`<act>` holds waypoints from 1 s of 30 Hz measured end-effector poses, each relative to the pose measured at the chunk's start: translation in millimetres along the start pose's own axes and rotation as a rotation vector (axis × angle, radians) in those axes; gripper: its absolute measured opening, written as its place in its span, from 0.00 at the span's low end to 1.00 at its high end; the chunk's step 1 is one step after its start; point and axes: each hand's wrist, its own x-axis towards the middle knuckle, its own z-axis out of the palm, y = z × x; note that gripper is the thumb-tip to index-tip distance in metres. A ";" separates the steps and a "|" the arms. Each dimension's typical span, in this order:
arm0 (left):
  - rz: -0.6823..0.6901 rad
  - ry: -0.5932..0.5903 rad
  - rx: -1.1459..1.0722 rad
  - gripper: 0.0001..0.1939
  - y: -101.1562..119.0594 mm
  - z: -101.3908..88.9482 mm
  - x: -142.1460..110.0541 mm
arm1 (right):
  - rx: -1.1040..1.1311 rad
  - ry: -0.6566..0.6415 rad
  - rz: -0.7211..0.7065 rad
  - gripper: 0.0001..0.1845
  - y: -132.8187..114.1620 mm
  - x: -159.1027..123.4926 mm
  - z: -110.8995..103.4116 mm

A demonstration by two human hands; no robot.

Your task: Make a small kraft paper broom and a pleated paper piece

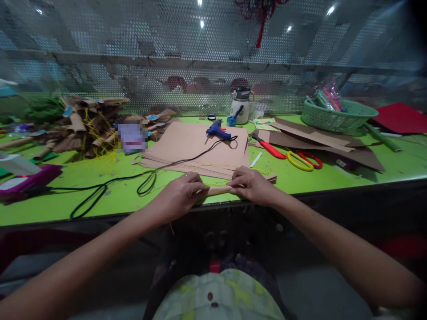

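A thin roll of brown paper [218,190] lies along the near edge of the green table [100,178]. My left hand [182,194] is closed on its left end and my right hand [251,184] is closed on its right end, fingers curled over it. Only the middle of the roll shows between the two hands. Just beyond my hands lies a stack of brown paper sheets [196,144] with thin yellow strands across it. A blue glue gun [217,130] rests on the far part of the stack, its black cord [110,186] trailing left over the table.
Red-handled cutter [270,148], yellow scissors [298,161] and red scissors [313,159] lie right of the sheets. A green basket [336,116] stands back right, a white jar [242,106] at the back. Brown paper rolls [83,124] are heaped at left. A mesh wall [200,53] closes the far side.
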 end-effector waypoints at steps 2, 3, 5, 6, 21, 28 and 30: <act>0.004 0.000 -0.017 0.12 -1.6 -1.9 -2.3 | 0.033 0.019 0.036 0.08 0.7 -0.8 1.7; 0.005 0.002 -0.026 0.12 -2.1 -2.5 -2.3 | 0.054 0.029 0.054 0.08 0.9 -1.3 2.4; 0.000 0.010 -0.039 0.11 -1.8 -3.0 -0.9 | 0.101 0.051 0.080 0.09 0.7 -2.5 3.2; -0.005 0.016 -0.039 0.10 -1.0 -2.9 -0.1 | 0.120 0.061 0.090 0.09 0.3 -3.0 3.3; 0.042 0.196 0.081 0.11 9.7 15.9 -13.5 | 0.054 0.186 -0.151 0.08 -0.2 -12.2 8.8; 0.022 0.254 -0.034 0.09 3.9 15.6 -17.3 | 0.041 0.196 -0.201 0.07 -1.6 -12.8 9.4; 0.006 0.261 -0.058 0.08 2.7 15.7 -17.6 | 0.029 0.203 -0.204 0.07 -1.2 -12.9 10.6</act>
